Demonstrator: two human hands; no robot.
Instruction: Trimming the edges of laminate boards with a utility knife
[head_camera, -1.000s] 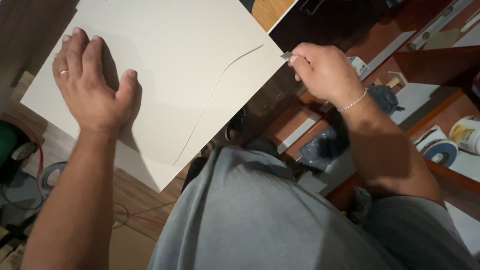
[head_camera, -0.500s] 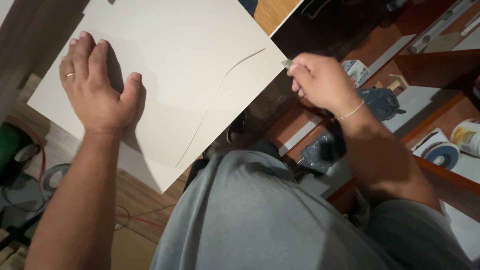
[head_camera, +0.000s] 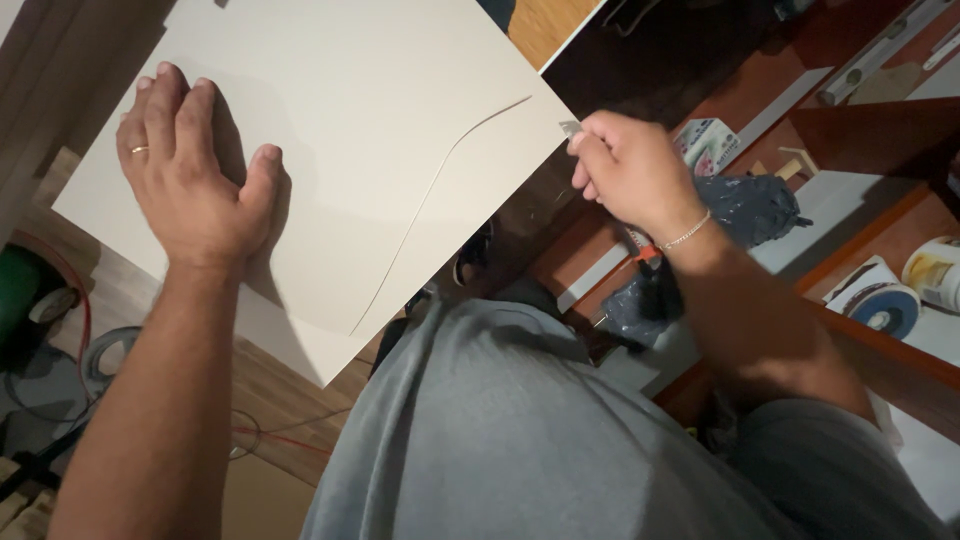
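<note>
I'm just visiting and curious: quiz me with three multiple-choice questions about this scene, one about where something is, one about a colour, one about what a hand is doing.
1. Where does the left hand lie?
A. flat on the white board
B. on the grey shirt
C. on the shelf

2. What colour is the ring on that hand?
A. black
B. gold
C. red

3. What is the right hand doing?
A. lying open
B. pinching a small blade at the board's edge
C. gripping a hammer

Answers: 1 A, the palm and fingers press on the board. 2 B, the band looks golden. 3 B, the fingers are closed around a small grey tip by the curved line.
</note>
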